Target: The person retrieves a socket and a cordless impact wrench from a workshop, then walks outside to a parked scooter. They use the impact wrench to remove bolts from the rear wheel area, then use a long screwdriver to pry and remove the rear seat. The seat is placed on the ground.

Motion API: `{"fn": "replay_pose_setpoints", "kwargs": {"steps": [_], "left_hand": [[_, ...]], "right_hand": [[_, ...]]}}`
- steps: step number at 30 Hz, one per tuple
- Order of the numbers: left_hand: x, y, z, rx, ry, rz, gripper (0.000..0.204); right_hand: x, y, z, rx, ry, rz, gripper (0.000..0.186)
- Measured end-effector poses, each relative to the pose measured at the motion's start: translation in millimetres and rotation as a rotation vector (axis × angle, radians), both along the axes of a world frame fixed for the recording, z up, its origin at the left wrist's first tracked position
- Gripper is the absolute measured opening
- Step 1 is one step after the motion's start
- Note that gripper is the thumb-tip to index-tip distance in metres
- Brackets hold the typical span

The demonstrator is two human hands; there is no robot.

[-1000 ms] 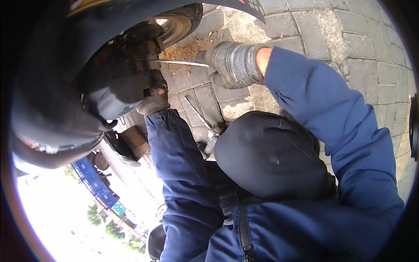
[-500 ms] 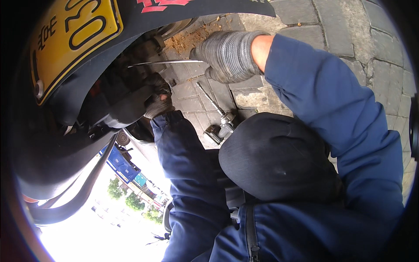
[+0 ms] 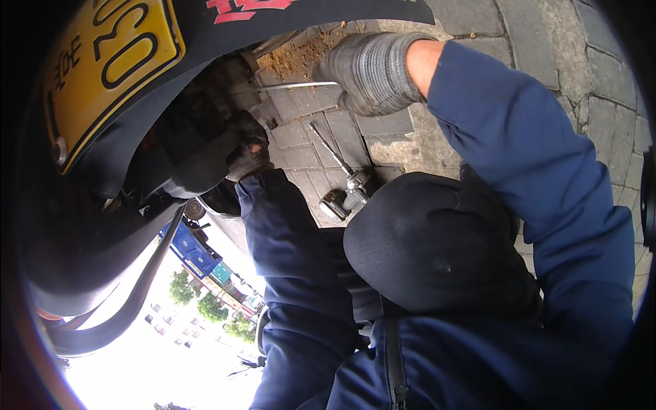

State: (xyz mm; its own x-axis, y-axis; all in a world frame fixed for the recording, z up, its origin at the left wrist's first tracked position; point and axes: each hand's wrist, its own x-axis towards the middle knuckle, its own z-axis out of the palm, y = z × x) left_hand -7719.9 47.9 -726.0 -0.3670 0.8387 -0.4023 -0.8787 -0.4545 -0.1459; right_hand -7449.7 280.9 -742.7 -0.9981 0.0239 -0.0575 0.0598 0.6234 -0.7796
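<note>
My right hand (image 3: 374, 74), in a grey knitted work glove, is closed round the end of a thin metal rod (image 3: 297, 85). The rod points left toward the dark underside of a vehicle, where its far tip is hard to make out. My left hand (image 3: 247, 149), in a dirtied glove, reaches in under the vehicle. Its fingers are bent at a dark part (image 3: 198, 167) there, and shadow hides what they grip. A black mudguard flap (image 3: 294, 24) and a yellow number plate (image 3: 113, 75) sit above the dark area.
A cordless power tool (image 3: 352, 184) with a long shaft lies on the grey paving (image 3: 540, 41) near my knee (image 3: 437, 246). Brown dirt (image 3: 294, 61) is scattered beside the flap. A blue truck (image 3: 191, 249) stands in the bright background.
My right hand has shifted right and slightly up, drawing the rod partly back from the dark underside. My left hand stays in nearly the same place.
</note>
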Motion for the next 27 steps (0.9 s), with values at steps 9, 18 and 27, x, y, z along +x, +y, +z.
{"fn": "replay_pose_setpoints", "kwargs": {"steps": [9,18,27], "left_hand": [[5.3,-1.5,-5.7,0.121,0.102,-0.202,0.039],[5.5,8.1,-5.2,0.091,0.463,-0.269,0.042],[25.3,17.7,2.3,-0.362,0.616,0.085,0.031]], "right_hand": [[-38.7,11.2,-36.6,0.167,-0.062,-0.170,0.033],[-7.1,-23.9,-32.7,0.245,-0.144,-0.130,0.031],[17.3,-21.5,-27.5,0.128,-0.148,-0.141,0.030]]}}
